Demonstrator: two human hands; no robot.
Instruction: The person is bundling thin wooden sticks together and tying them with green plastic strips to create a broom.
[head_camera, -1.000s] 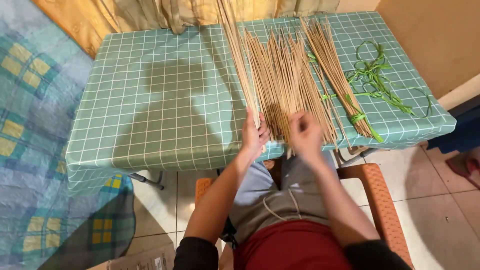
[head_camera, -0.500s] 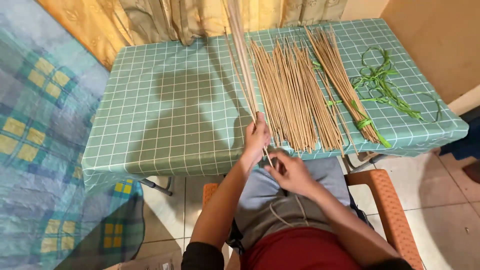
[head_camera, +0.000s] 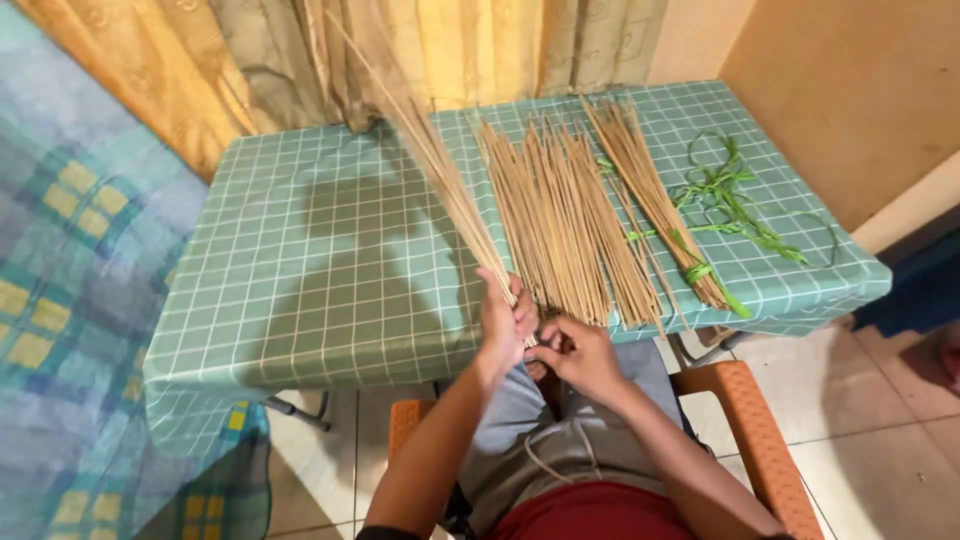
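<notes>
Sticks gathered in a thin bundle (head_camera: 440, 180) sit clamped in our left hand (head_camera: 505, 320), whose fingers are wrapped tight round the lower end, just off the near edge of the table (head_camera: 330, 290). Our right hand (head_camera: 580, 355) meets it from the other side with its fingers curled together at the bundle's base; we cannot tell whether it pinches a stick, a tie or only touches the ends, because the left hand hides that spot. Both forearms rise from our lap, elbows out, wrists bent inward toward each other above the orange chair (head_camera: 745, 400). From the grip the held bundle slants up and away to the left, its tips crossing the curtain (head_camera: 300, 60). Farther off, loose sticks (head_camera: 560, 210) lie fanned on the green checked cloth, beside a tied bunch (head_camera: 655, 200) bound with a green strip, and green strips (head_camera: 730, 195) lie tangled near the right edge.
</notes>
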